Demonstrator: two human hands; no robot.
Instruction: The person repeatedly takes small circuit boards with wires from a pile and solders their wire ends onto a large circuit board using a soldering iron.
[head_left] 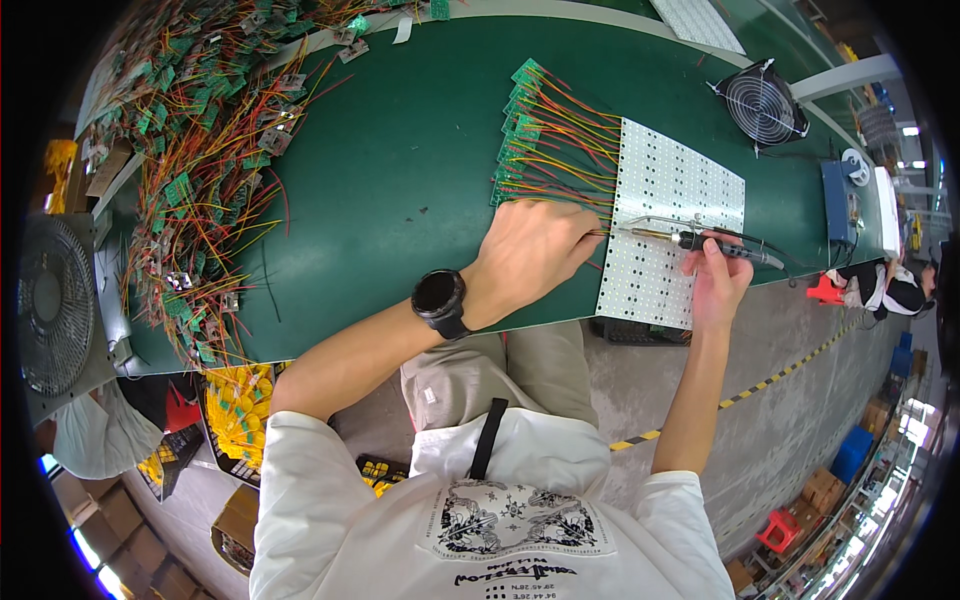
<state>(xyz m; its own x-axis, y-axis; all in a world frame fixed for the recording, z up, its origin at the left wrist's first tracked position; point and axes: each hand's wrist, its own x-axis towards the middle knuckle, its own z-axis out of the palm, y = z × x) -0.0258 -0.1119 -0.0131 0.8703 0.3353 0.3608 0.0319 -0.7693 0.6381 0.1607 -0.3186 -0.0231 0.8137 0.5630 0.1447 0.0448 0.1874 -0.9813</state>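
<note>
Gripping a soldering iron (725, 245), the right hand (715, 285) aims its tip at the white board (680, 190). Left hand (535, 250) pinches a wire (598, 233) there. Yellow packets (240, 410) sit below the table (400, 180).

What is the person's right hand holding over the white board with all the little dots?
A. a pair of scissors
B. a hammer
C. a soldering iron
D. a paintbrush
C: the right hand grips a soldering iron by its dark handle, its thin metal tip pointing at the edge of the white board where the coloured wires meet it.
</note>
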